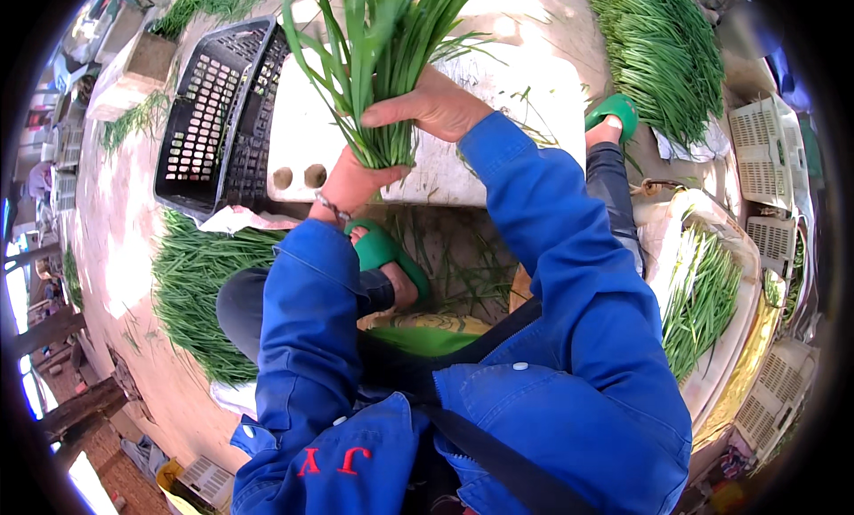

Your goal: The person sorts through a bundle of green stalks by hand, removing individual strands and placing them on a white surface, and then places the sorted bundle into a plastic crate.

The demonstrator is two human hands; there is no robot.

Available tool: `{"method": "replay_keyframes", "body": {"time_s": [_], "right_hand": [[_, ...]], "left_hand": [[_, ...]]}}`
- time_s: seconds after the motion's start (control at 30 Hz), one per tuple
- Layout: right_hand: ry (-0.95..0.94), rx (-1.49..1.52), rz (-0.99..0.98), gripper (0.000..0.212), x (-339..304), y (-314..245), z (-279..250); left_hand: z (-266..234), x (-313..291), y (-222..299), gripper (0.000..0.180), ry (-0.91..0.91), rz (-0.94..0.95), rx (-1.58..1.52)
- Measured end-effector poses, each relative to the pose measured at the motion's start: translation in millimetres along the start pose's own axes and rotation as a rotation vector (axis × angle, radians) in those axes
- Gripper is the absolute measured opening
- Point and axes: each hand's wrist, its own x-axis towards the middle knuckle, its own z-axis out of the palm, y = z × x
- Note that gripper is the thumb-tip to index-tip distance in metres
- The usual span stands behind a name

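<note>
Holding one bunch of long green leaves (pixel 384 70), no tie visible.
Your left fingers (pixel 388 173) and right fingers (pixel 391 111) grasp it; leafy green heaps (pixel 663 57) seemingly remain unbundled.

Head cam: L unit of side-by-side fisheye pair, head-mtd. Aim: steeply down & fwd. FOV: v. wide, approx. circ.; blk. frame corners; straight edges bow nr. rim. Range: close to blue jacket (pixel 569 417), which fills lower ctr.; mid. to L hand (pixel 352 184) and R hand (pixel 438 106), upper ctr. White table (pixel 445 173) viewed from above, from its near-edge side; near edge approx. horiz., R edge in FOV. Floor (pixel 107 310) past table's L edge: farther, extends toward rim.
</note>
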Motion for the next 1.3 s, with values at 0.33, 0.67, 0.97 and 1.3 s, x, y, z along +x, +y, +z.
{"method": "replay_keyframes", "body": {"time_s": [0.33,0.67,0.97,1.3], "right_hand": [[0.177,-0.547,-0.046,0.042,-12.3,62.5,-0.2],[0.322,-0.084,-0.116,0.027,-17.1,12.1,44.2],[0.244,-0.577,-0.033,0.028,-57.5,-3.8,93.9],[0.321,-0.504,-0.062,0.039,-105.8,-13.9,122.3]], "left_hand": [[-54.7,40.8,-114.2,0.036,-0.294,-0.056,-0.682],[-23.2,-3.3,46.8,0.043,-0.01,0.194,-0.057],[18.3,-86.6,33.2,0.05,-0.191,-0.047,-0.932],[36.0,-135.9,63.1,0.034,-0.177,0.003,-0.972]]}}
